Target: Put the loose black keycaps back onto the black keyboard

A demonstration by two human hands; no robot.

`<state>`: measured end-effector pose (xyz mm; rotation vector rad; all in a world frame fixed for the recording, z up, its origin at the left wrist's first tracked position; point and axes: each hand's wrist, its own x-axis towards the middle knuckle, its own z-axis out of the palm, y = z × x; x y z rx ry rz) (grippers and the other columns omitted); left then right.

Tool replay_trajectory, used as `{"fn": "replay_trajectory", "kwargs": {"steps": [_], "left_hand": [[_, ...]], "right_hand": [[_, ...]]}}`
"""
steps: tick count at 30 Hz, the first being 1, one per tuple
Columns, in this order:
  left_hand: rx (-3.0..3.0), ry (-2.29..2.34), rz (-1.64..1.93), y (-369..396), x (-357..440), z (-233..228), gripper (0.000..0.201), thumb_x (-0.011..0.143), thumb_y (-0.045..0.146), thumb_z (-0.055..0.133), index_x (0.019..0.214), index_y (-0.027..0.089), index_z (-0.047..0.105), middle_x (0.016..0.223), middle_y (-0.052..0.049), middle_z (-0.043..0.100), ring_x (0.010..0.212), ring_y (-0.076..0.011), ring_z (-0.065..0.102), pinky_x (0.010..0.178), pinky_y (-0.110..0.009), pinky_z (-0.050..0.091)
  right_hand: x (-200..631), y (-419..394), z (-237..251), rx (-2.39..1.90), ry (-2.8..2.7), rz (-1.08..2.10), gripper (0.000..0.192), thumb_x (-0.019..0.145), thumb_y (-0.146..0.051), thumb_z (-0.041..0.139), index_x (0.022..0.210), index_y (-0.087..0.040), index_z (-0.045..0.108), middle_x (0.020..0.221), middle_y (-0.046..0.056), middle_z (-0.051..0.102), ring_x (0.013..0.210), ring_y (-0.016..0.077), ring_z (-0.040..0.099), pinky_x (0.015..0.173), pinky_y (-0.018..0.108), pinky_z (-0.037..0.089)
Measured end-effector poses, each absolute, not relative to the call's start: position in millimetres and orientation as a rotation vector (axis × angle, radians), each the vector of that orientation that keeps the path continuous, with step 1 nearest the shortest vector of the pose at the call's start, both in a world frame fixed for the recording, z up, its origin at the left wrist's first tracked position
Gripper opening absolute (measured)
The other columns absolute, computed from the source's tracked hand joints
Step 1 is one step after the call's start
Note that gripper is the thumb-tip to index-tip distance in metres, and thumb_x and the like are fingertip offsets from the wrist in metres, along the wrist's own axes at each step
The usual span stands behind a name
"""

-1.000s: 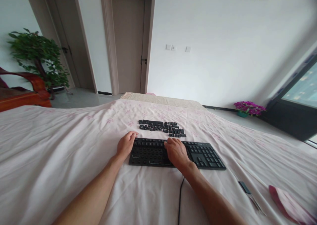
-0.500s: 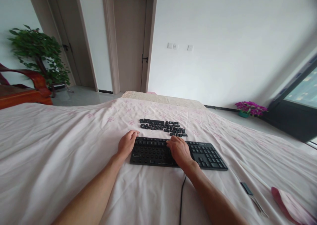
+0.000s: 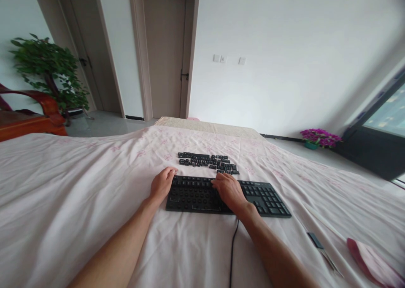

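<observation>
A black keyboard (image 3: 193,195) lies on the pale pink sheet, its left half stripped of keycaps, its right side still capped. My left hand (image 3: 161,184) rests on the keyboard's far left corner with the fingers curled over the edge. My right hand (image 3: 229,190) lies over the middle of the keyboard, fingertips at its far edge, close to the loose black keycaps (image 3: 207,161) spread in rows just beyond. Whether the fingers pinch a keycap is hidden.
The keyboard's black cable (image 3: 232,250) runs toward me. A small tool with a dark handle (image 3: 319,248) and a pink object (image 3: 370,258) lie at the right. Doors, a potted plant (image 3: 50,72), a wooden chair (image 3: 28,119) and purple flowers (image 3: 319,138) stand beyond the bed.
My right hand has slid a little away from me, from the keyboard's middle to its far edge near the loose keycaps. The left hand has stayed put.
</observation>
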<state>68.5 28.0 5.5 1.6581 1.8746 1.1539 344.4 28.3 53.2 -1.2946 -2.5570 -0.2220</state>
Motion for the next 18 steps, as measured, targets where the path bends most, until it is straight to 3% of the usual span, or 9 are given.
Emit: {"fn": "replay_trajectory", "kwargs": {"steps": [18], "left_hand": [[1.649, 1.871, 1.162, 29.6, 68.6, 4.3, 0.034, 0.091, 0.039, 0.039, 0.101, 0.026, 0.069, 0.108, -0.001, 0.073, 0.098, -0.0189, 0.065, 0.08, -0.025, 0.045]], "right_hand": [[340.4, 22.8, 48.7, -1.423, -2.524, -0.296, 0.023, 0.095, -0.023, 0.048, 0.086, -0.023, 0.069, 0.087, 0.004, 0.061, 0.084, 0.0172, 0.053, 0.076, 0.029, 0.034]]}}
